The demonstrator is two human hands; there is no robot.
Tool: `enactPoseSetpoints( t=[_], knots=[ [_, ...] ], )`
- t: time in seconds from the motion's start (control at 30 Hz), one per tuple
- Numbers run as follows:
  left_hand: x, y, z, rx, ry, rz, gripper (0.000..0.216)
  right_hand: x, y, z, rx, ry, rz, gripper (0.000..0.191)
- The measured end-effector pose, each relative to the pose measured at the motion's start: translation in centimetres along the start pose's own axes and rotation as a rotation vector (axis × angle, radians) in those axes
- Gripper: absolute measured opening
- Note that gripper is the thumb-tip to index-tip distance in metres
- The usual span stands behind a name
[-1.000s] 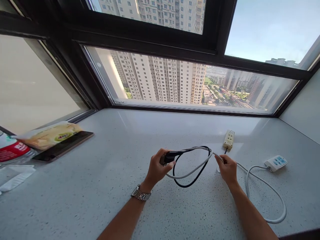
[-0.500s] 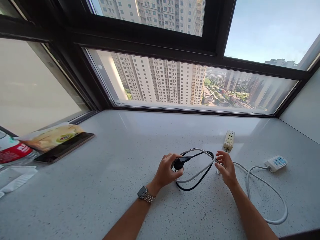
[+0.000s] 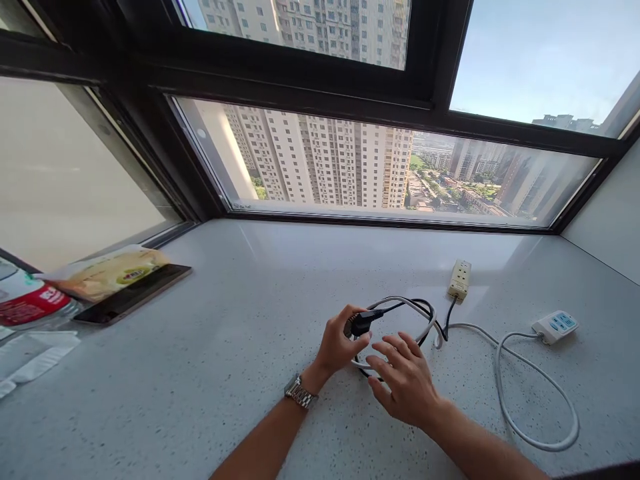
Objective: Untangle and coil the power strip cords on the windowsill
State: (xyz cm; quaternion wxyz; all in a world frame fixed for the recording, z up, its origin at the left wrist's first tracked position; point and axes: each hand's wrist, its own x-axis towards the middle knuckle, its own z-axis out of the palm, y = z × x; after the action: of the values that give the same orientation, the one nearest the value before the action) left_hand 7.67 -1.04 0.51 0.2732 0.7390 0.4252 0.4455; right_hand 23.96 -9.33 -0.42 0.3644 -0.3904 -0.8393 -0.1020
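My left hand (image 3: 338, 345) grips a black plug (image 3: 361, 321) together with a loop of black cable (image 3: 425, 308) and white cable (image 3: 505, 373), just above the grey stone sill (image 3: 240, 360). My right hand (image 3: 405, 380) hovers open in front of the loop, fingers spread, holding nothing. The black cable runs to a cream power strip (image 3: 459, 279) farther back. A white power strip with blue sockets (image 3: 555, 326) lies to the right, at the end of the white cable.
At the left edge lie a dark phone (image 3: 133, 296), a yellow snack packet (image 3: 105, 272), a bottle with a red label (image 3: 27, 301) and a clear plastic wrapper (image 3: 35, 353). A large window (image 3: 380, 167) rises behind the sill.
My right hand has let go of the cables and moved left and nearer to me, opening in front of the loop. My left hand kept its grip and lowered the loop slightly.
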Motion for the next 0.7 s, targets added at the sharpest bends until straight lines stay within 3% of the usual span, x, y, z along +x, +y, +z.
enactPoseSetpoints(
  t=[0.1, 0.2, 0.37, 0.53, 0.7],
  knots=[
    [0.5, 0.1, -0.7, -0.092, -0.009, -0.091, 0.022, -0.4, 0.9, 0.8, -0.118, -0.103, 0.078, 0.004],
    [1.0, 0.2, -1.8, -0.186, -0.029, -0.175, 0.020, -0.6, 1.8, 1.0, -0.173, -0.219, 0.103, 0.023],
    [1.7, 0.1, -4.3, -0.279, -0.080, -0.273, 0.020, -0.7, 3.2, 0.2, -0.227, -0.257, 0.152, 0.029],
    [1.8, -1.5, -6.8, -0.171, -0.106, -0.234, 0.020, -1.0, 6.0, -1.0, -0.139, -0.230, 0.145, 0.035],
    [1.8, -2.9, -6.9, 0.099, -0.198, -0.223, 0.026, -0.9, 6.8, -0.9, 0.104, -0.184, 0.113, 0.033]
  ],
)
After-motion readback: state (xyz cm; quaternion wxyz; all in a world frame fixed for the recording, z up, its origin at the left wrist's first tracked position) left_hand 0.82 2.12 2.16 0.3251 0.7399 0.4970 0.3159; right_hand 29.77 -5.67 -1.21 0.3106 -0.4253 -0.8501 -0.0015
